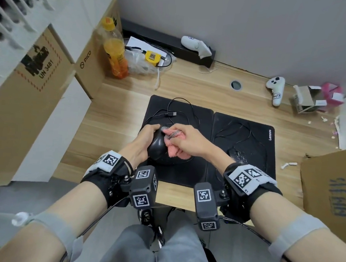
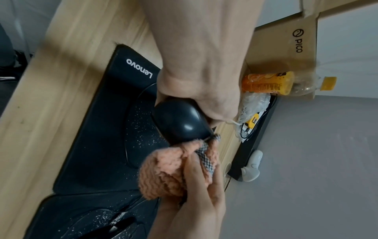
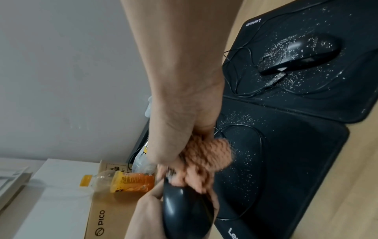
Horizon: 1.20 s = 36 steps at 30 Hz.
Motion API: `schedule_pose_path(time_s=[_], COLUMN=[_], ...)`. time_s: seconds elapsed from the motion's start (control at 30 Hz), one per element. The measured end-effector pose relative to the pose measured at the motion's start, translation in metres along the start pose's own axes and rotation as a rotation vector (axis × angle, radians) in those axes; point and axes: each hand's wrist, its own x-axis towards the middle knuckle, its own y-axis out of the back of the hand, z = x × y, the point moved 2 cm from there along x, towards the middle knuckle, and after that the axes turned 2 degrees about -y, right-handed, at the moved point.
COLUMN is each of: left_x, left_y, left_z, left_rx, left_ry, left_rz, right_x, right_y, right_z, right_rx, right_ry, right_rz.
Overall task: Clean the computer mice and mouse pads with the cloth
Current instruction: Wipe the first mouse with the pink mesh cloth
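Left hand (image 1: 141,141) grip wraps the glossy black corded mouse (image 2: 180,122), lifted off its pad so all sides are reachable. Right hand (image 1: 189,141) grip bunches the pink knitted cloth (image 2: 163,171) against it. Second speckled black mouse (image 3: 298,53) sits right of both grips, uncleaned.

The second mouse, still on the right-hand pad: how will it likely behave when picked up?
The second mouse likely lifts easily as a rigid shell. Its white grit would probably shed onto the right pad. Its looped cable looks floppy and would likely trail behind.

"Lenovo" mouse pad (image 1: 270,135), "PICO" box (image 1: 87,61)
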Motion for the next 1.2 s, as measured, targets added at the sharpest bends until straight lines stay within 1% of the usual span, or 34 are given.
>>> schedule_pose_path(time_s=[0.07,0.1,0.13,0.2,0.3,0.33,0.37,0.43,0.47,0.5,0.53,0.6,0.63,0.67,0.73,0.77,0.8,0.83,0.9,0.97,1.0,1.03,1.1,1.2], left_x=[0.000,0.000,0.000,0.002,0.006,0.006,0.006,0.006,0.005,0.004,0.004,0.001,0.001,-0.001,-0.004,-0.003,-0.004,-0.005,-0.004,-0.002,-0.001,-0.002,-0.005,-0.009], left_y=[0.000,0.000,0.000,0.002,0.009,0.010,0.011,0.012,0.013,0.013,0.014,0.018,0.020,0.021,0.023,0.024,0.023,0.023,0.026,0.034,0.036,0.038,0.035,0.026], left_z=[-0.001,-0.001,-0.001,-0.001,-0.003,-0.005,-0.006,-0.009,-0.009,-0.008,-0.007,-0.008,-0.010,-0.010,-0.010,-0.009,-0.007,-0.005,-0.003,-0.007,-0.010,-0.012,-0.016,-0.017], left_rx=[-0.010,-0.019,-0.038,-0.077,-0.055,-0.058,-0.052,-0.060,-0.067,-0.067,-0.074,-0.057,-0.046,-0.053,-0.030,-0.020,-0.035,-0.060,-0.105,-0.093,-0.082,-0.075,-0.077,-0.059], left_ry=[-0.043,-0.069,-0.091,-0.100,-0.077,-0.079,-0.093,-0.131,-0.133,-0.133,-0.125,-0.107,-0.109,-0.119,-0.145,-0.169,-0.187,-0.187,-0.168,-0.147,-0.132,-0.108,-0.074,-0.114], left_rz=[-0.070,-0.083,-0.088,-0.064,-0.050,-0.049,-0.063,-0.040,-0.009,0.007,0.005,-0.020,-0.018,-0.013,-0.012,-0.017,-0.014,-0.002,0.037,0.109,0.129,0.129,0.117,0.075], right_x=[0.004,0.006,0.008,0.008,0.007,0.007,0.007,0.009,0.009,0.009,0.009,0.007,0.007,0.007,0.008,0.010,0.011,0.012,0.008,0.004,0.002,0.000,0.001,0.007], right_y=[0.003,0.005,0.006,0.003,-0.004,-0.004,-0.002,0.000,0.000,-0.003,-0.008,-0.017,-0.018,-0.017,-0.015,-0.015,-0.016,-0.019,-0.027,-0.033,-0.035,-0.037,-0.034,-0.021], right_z=[0.001,0.001,0.001,-0.006,-0.014,-0.015,-0.016,-0.014,-0.015,-0.018,-0.021,-0.026,-0.027,-0.026,-0.024,-0.023,-0.023,-0.024,-0.027,-0.025,-0.023,-0.020,-0.011,-0.003], right_rx=[0.194,0.228,0.216,0.178,0.021,-0.007,0.001,0.065,0.077,0.062,0.029,-0.076,-0.095,-0.060,0.086,0.106,0.091,0.061,-0.070,-0.162,-0.177,-0.169,-0.125,-0.028], right_ry=[-0.068,-0.073,-0.066,-0.024,0.004,0.007,-0.016,-0.068,-0.080,-0.084,-0.065,-0.036,-0.036,-0.054,-0.100,-0.107,-0.100,-0.080,-0.026,-0.010,-0.018,-0.035,-0.099,-0.187], right_rz=[0.140,0.207,0.233,0.182,0.032,0.029,0.058,0.145,0.160,0.133,0.075,-0.031,-0.029,0.003,0.116,0.164,0.174,0.138,0.000,-0.129,-0.169,-0.174,-0.090,0.125])
